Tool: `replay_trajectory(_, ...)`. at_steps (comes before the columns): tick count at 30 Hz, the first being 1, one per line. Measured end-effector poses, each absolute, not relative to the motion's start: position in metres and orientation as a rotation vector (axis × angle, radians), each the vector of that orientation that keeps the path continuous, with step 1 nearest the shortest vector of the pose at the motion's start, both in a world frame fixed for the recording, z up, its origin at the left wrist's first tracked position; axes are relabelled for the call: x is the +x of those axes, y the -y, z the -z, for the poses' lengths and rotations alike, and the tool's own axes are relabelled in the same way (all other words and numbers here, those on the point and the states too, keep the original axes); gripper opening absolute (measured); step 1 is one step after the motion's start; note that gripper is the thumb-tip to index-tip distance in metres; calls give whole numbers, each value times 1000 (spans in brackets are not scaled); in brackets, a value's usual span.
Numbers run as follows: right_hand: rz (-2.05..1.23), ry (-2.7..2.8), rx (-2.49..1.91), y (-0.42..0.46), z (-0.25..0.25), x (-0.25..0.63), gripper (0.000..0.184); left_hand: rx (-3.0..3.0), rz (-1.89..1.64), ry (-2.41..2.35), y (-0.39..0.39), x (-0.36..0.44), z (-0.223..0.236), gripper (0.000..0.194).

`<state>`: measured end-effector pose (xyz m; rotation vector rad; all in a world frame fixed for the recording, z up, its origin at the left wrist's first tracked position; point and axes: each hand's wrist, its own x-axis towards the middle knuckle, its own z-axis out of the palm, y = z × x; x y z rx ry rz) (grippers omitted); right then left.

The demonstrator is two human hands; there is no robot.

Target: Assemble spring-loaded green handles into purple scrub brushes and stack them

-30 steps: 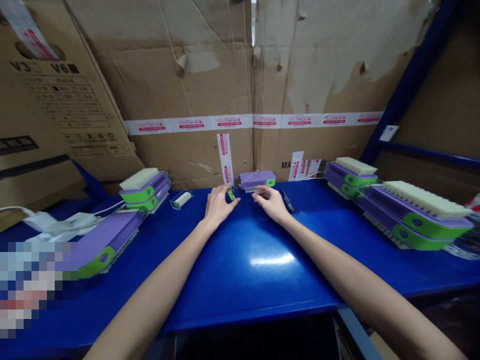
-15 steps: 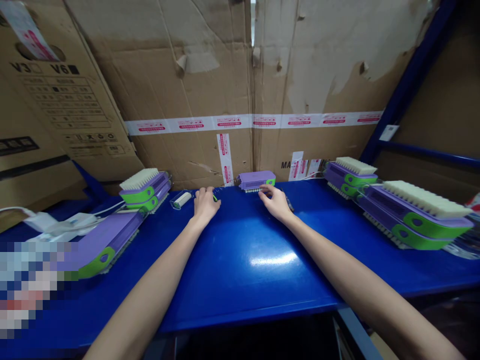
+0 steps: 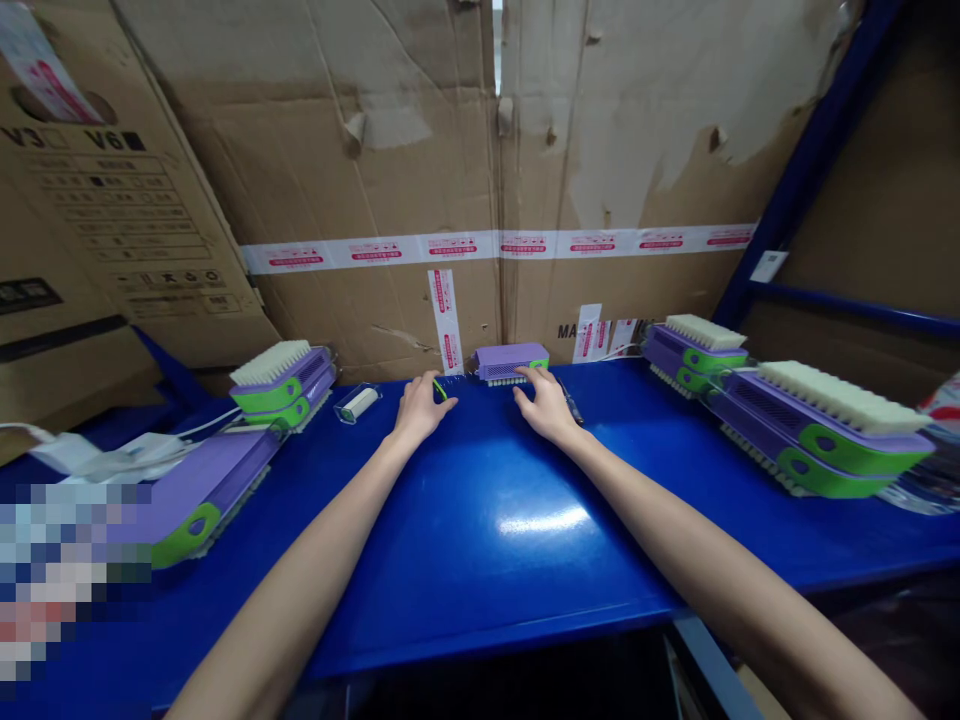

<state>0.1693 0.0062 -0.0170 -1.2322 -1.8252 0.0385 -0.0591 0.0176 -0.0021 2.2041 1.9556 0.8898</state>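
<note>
My left hand [image 3: 421, 408] is at the back of the blue table, fingers curved around a small bright-green-edged item [image 3: 441, 391]. Most of that item is hidden, so its kind is unclear. My right hand [image 3: 547, 405] has its thumb and fingers apart, with nothing visible between them. It is in front of a purple-and-green brush [image 3: 511, 357], bristles down against the cardboard; I cannot tell whether they touch. Just right of that hand lies a thin dark object [image 3: 572, 402]. Left of my left hand is a clear case with a small white piece [image 3: 360, 404] inside.
More purple-and-green brushes stand at the left [image 3: 281, 385] and right [image 3: 847, 430], some stacked. White adapters and cables [image 3: 112, 455] lie at the left. Cardboard [image 3: 390, 180] walls the back, and a blue post [image 3: 802, 150] rises at the right. The blue table [image 3: 480, 560] has a front edge.
My left hand has shifted slightly right, the green-edged item moving along with it. My right hand's fingers have spread a little more. The view has turned slightly.
</note>
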Motion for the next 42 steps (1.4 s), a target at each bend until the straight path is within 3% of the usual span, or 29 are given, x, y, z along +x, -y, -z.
replay_trajectory(11,190,2061,-1499,-39,4,192,62,2199,-903,-1941,-48,-75,-4,52)
replay_trajectory(18,145,2190,-1400,-46,3,204,53,2170,-963,-1680,-46,-68,-11,54)
replay_trajectory(25,174,2177,-1335,-25,6,200,55,2129,-998,-1493,-40,-60,-5,71)
replay_trajectory(42,147,2104,-1332,0,3,180,48,1816,-1170,-1267,-27,-61,-1,72)
